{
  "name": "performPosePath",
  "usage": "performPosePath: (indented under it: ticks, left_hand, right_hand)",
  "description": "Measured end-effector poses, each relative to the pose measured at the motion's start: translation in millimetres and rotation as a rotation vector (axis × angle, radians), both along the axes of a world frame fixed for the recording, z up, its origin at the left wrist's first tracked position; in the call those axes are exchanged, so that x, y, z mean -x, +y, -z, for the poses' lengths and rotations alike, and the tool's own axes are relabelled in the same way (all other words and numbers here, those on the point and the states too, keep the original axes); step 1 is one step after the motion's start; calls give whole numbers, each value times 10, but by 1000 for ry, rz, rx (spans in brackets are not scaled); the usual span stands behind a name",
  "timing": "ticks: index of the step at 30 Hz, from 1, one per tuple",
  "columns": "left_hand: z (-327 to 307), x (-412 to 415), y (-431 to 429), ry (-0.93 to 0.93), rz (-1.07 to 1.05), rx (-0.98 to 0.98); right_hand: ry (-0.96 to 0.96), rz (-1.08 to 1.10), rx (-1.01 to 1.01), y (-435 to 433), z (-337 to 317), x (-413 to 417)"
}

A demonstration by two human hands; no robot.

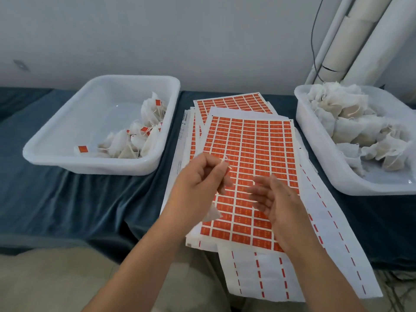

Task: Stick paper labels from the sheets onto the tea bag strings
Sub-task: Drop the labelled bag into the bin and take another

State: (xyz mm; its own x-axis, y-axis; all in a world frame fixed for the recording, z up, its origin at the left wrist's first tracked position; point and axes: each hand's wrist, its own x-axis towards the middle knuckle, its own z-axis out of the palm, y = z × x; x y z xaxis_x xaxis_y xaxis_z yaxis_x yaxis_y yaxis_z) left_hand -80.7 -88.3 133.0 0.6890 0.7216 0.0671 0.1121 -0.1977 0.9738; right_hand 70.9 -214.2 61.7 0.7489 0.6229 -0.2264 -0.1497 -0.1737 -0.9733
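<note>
A small hand-packing workshop: label sheets [249, 149] lie stacked under the fingers [263, 190], white tubs [94, 169] of tea bags [351, 122] flank them, and a bare wall [157, 30] and pipes [360, 41] rise beyond.

Cannot read any text here. Faint yellowish print on each of the orange labels [247, 140] across the top sheet [236, 114], too small to make out. Dark barcode-like marks along the left edge of the lower sheets [185, 119], blurred beyond reading. Same unreadable print on the orange tag [82, 149] in the left tray [67, 113]. Only red dashes on the white backing strips [337, 239].
</note>
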Motion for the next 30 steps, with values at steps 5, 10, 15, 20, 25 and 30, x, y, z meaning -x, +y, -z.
performPosePath:
  ticks: [5, 10, 15, 20, 25, 30]
  left_hand:
    - [-677, 279, 630, -226, -264, -240]
    - [-841, 326, 1704, -149, -427, -183]
    - [-691, 274, 2523, -117, -555, -234]
    - [-131, 253, 2837, 327, -381, -177]
    - [167, 305, 2714, 679, -209, -323]
    - [-161, 190, 2383, 445, -401, -527]
  right_hand:
    - [35, 13, 72, -41, 195, -38]
    - [48, 10, 58, -50, 189, -51]
    - [37, -14, 59, -83, 193, -59]
    - [50, -19, 66, -102, 166, -52]
    - [63, -52, 92, -110, 85, -48]
    - [-68, -114, 108, -203, -245, -157]
